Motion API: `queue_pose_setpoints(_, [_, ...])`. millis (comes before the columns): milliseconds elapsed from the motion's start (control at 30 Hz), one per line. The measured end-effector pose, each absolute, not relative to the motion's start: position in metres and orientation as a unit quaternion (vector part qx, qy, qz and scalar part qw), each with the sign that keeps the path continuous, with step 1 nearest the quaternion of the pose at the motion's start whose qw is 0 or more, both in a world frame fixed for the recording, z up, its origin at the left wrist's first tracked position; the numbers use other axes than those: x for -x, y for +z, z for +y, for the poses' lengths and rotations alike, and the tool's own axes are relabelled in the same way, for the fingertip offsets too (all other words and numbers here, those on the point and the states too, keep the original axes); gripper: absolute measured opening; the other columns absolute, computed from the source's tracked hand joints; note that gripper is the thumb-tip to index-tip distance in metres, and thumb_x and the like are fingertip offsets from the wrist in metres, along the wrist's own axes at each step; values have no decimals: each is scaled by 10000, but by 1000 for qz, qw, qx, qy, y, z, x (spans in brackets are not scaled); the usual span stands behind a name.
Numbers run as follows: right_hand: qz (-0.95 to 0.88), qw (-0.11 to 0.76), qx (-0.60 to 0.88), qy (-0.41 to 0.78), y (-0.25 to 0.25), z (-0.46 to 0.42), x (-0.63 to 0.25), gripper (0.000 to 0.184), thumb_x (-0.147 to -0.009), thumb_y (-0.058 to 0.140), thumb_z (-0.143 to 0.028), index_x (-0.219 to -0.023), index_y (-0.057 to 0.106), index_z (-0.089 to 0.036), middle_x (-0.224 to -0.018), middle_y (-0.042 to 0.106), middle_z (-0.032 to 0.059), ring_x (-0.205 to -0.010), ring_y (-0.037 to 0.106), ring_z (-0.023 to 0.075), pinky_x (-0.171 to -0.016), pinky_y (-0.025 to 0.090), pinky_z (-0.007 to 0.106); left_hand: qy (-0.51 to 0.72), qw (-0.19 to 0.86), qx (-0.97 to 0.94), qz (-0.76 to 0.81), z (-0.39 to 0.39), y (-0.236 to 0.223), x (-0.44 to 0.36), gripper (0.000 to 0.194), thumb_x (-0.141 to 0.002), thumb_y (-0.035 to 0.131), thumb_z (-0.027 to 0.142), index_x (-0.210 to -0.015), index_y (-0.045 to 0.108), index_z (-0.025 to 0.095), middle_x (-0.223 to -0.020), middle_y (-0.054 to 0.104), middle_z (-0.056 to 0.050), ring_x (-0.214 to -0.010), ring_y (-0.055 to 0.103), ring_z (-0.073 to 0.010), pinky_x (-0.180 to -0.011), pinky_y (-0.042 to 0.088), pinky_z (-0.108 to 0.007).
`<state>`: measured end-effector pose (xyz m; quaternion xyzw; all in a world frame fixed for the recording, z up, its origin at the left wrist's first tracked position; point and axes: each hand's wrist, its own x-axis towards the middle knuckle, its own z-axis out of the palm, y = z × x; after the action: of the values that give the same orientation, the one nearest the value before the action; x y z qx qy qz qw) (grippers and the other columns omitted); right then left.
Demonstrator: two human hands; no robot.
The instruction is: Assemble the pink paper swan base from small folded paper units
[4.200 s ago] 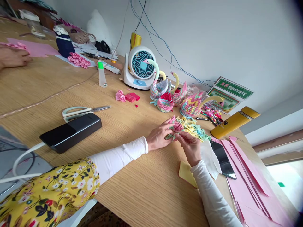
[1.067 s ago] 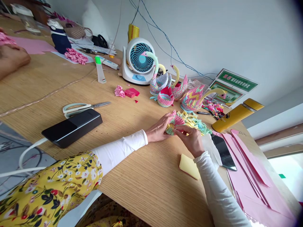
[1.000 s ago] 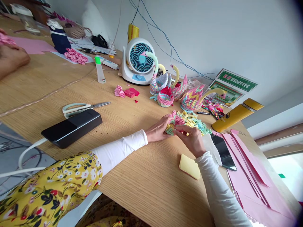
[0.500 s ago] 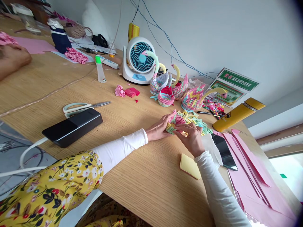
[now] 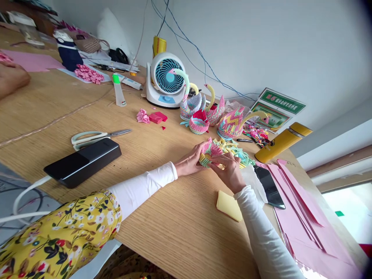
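My left hand [image 5: 188,162] and my right hand [image 5: 228,172] both grip a small half-built ring of folded paper pieces [image 5: 209,153], pink, green and yellow, just above the wooden table [image 5: 174,217]. My fingers pinch its rim from both sides. Right behind it lies a loose heap of folded paper triangles [image 5: 232,149] in yellow and green. Finished paper swans [image 5: 232,124] stand farther back, beside a small paper bowl [image 5: 198,124].
A small desk fan [image 5: 164,79], scissors [image 5: 95,136], a black power bank [image 5: 83,162] with a white cable, a yellow pad [image 5: 228,205], a phone [image 5: 269,186], pink sheets [image 5: 305,228], a yellow case [image 5: 280,143]. Another person's hand [image 5: 11,77] rests far left.
My hands have stayed on the paper ring, with small finger shifts on its rim. The camera view has drifted slightly to the right and up.
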<state>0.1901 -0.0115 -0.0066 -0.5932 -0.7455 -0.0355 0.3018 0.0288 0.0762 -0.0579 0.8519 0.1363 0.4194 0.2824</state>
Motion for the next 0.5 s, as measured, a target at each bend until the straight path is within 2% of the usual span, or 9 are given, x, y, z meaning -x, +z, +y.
queue_pose_setpoints(100, [-716,342,608,8,9,-11,-210,284,-804,625,-441,-976,724,-238,-953,735,39,-832,626,216,-796,429,367,407,287,-857,132,73,-53,-26,881,-789,657,281,-1435,70,158,-1458,259,-195,-1360,296,-269,-1104,327,-437])
queue_pose_setpoints(200, [-597,414,685,-42,21,-6,-251,378,-833,542,-451,-1025,711,-173,-923,736,81,-763,652,214,-730,477,329,394,299,-857,145,70,-48,-24,810,-808,640,281,-1413,112,175,-1436,303,-182,-1333,344,-245,-1106,338,-408])
queue_pose_setpoints(267, [-543,396,738,-59,25,-2,-278,377,-820,532,-416,-1020,713,-153,-874,740,88,-744,660,219,-701,485,315,390,297,-857,161,68,-47,-23,810,-800,654,318,-1403,131,178,-1430,311,-184,-1325,356,-248,-1101,347,-404])
queue_pose_setpoints(400, [-544,355,758,-52,22,1,-298,309,-751,585,-372,-875,752,-143,-714,728,90,-667,653,235,-643,469,320,397,275,-861,163,67,-48,-24,789,-803,649,334,-1394,154,168,-1422,320,-182,-1327,350,-244,-1112,329,-396])
queue_pose_setpoints(500, [-560,343,752,-51,18,-3,-288,302,-756,577,-392,-864,755,-174,-718,727,75,-688,650,231,-653,456,317,401,236,-871,160,67,-49,-23,773,-762,661,242,-1370,199,121,-1428,296,-199,-1392,216,-258,-1143,265,-406])
